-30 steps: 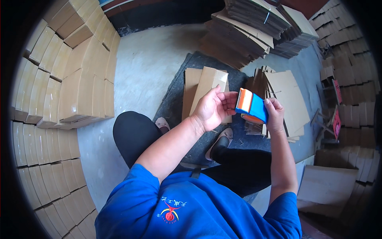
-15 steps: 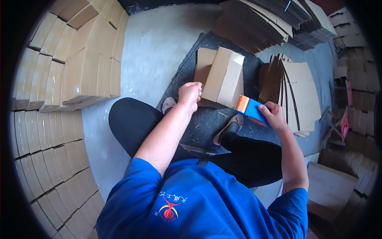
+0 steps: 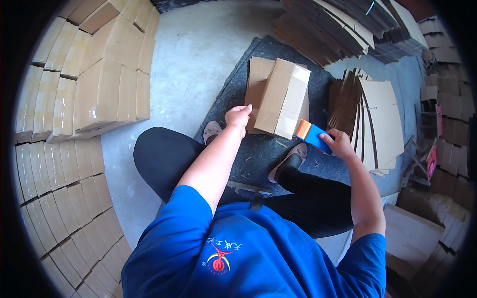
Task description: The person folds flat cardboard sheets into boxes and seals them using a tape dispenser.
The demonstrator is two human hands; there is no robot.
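Note:
In front of me, a brown cardboard box (image 3: 280, 97) rests on flat cardboard (image 3: 259, 72), with clear tape showing at its far end. Beside the box's near left corner is my left hand (image 3: 238, 119), its fingers closed in a pinch. What they hold, if anything, is too small to make out. My right hand (image 3: 341, 144) grips a blue tape dispenser (image 3: 317, 138) with an orange front end, just right of the box's near end. The dispenser stands apart from the box.
A dark mat (image 3: 233, 99) lies under the box and my feet. Stacked cartons (image 3: 99, 94) line the left side. Flattened cardboard sheets (image 3: 380, 119) lean at the right, and more bundles (image 3: 323, 30) lie at the back. A pink-seated folding stool (image 3: 431, 161) stands far right.
The box has shifted slightly, and its near end now sits a little closer to me and to the right. My hands keep nearly the same places, the right still gripping the tape dispenser.

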